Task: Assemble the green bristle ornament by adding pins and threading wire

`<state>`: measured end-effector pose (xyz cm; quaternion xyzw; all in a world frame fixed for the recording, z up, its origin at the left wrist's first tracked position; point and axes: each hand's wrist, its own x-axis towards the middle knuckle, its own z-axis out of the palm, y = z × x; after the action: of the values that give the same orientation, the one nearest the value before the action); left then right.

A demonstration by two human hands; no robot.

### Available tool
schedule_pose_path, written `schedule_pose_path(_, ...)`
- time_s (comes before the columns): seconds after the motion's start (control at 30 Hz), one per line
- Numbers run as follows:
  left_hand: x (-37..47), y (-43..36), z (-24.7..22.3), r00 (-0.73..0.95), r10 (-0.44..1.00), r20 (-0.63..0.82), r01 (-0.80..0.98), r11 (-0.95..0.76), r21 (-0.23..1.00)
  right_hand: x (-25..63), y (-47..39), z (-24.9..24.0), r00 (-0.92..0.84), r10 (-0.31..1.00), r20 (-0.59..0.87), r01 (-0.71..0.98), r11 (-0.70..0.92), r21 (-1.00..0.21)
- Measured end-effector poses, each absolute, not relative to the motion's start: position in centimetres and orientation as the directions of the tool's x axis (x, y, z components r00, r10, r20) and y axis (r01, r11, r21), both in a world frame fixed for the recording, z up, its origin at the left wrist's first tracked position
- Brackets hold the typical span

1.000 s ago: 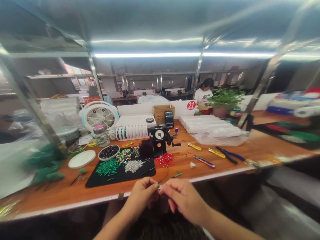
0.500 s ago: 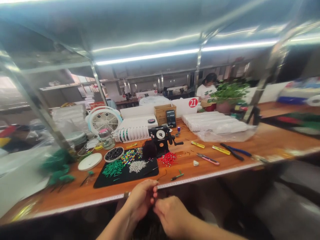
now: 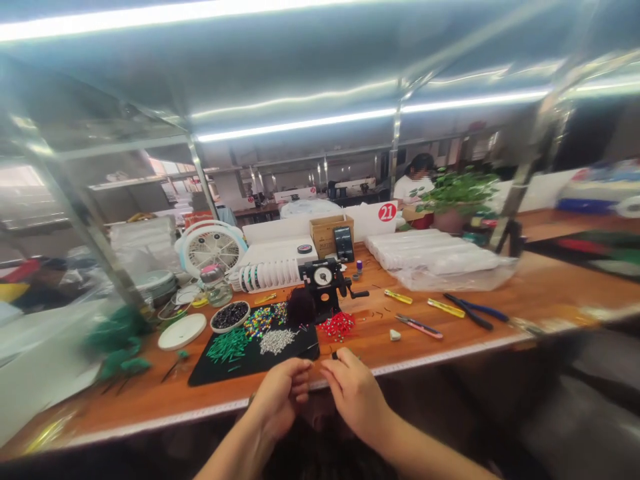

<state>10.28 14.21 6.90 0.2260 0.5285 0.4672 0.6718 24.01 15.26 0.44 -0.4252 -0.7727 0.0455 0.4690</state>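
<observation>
My left hand (image 3: 284,393) is at the front edge of the wooden bench (image 3: 125,393), thumb and fingers pinched together. Facing it across a small gap, my right hand (image 3: 354,392) is closed in a pinch too. What either pinch holds is too small to make out. Just beyond lies a black mat (image 3: 210,371) with green tube-like pieces (image 3: 229,345), silvery pieces (image 3: 277,342) and multicoloured beads (image 3: 260,319). Red pieces (image 3: 337,325) are piled right of the mat, in front of a black hand-cranked device with a dial (image 3: 323,275).
Right on the bench lie pliers (image 3: 473,311), pink-handled tweezers or a similar tool (image 3: 419,327) and yellow-handled tools (image 3: 445,307). A white fan (image 3: 213,248), a dish of black pieces (image 3: 230,317) and a round lid (image 3: 183,331) stand left. Plastic-wrapped white rolls (image 3: 440,257) lie behind.
My right hand has risen and moved slightly away from my left, opening a small gap between the fingertips. The view has tilted up slightly, so the bench sits lower.
</observation>
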Motion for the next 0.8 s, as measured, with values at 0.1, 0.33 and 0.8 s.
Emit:
schedule_pose_path(0.1,10.2,14.5,6.9,0.019,0.857,-0.515,-0.373,0.484,0.791,23.7,15.9,0.1,-0.155,0.629,0.762,0.666,0.636,-0.39)
schedule_pose_path(0.33,10.1,14.6,6.5,-0.018,0.921,-0.388,-0.282,0.368,0.886,24.0,16.1,1.4,-0.129,0.859,0.495,0.412,0.501,-0.761)
schedule_pose_path(0.8,9.0,15.4,7.5,0.165,0.928,-0.335,-0.146,0.359,0.922,24.5,17.8,2.7,-0.27,0.935,0.231,0.208,0.291,-0.934)
